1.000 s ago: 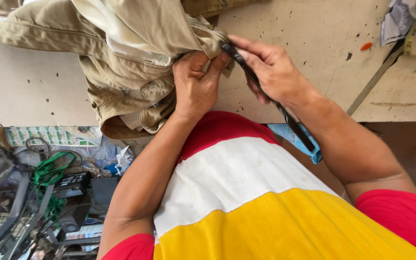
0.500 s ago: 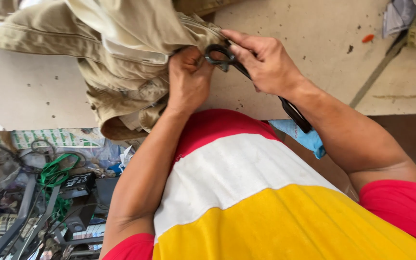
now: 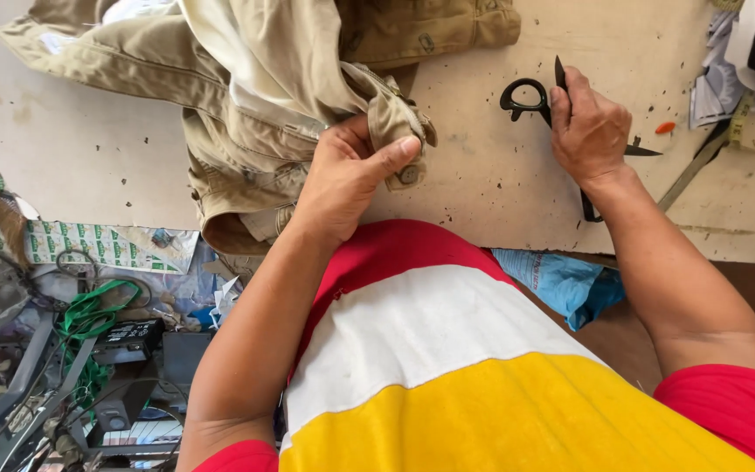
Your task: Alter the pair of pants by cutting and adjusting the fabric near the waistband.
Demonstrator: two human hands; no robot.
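A khaki garment (image 3: 255,96) lies bunched on the pale worktable (image 3: 482,175). My left hand (image 3: 351,175) pinches a folded corner of it with a button, thumb on top, lifting it near the table's front edge. To the right, my right hand (image 3: 589,131) rests on the tabletop with its fingers curled over black scissors (image 3: 524,94). The scissors' loop handle sticks out to the left of the hand and dark tips show on its other side. The two hands are well apart.
Cloth scraps (image 3: 749,61) pile up at the table's far right, beside a small orange piece (image 3: 664,128) and a long flat strip (image 3: 699,168). A blue cloth (image 3: 570,284) hangs below the table edge. Green cord (image 3: 89,315) and cluttered tools fill the lower left floor.
My right hand has carried the scissors away from the garment, to the right and down onto the table. My left hand keeps its hold on the khaki fabric.
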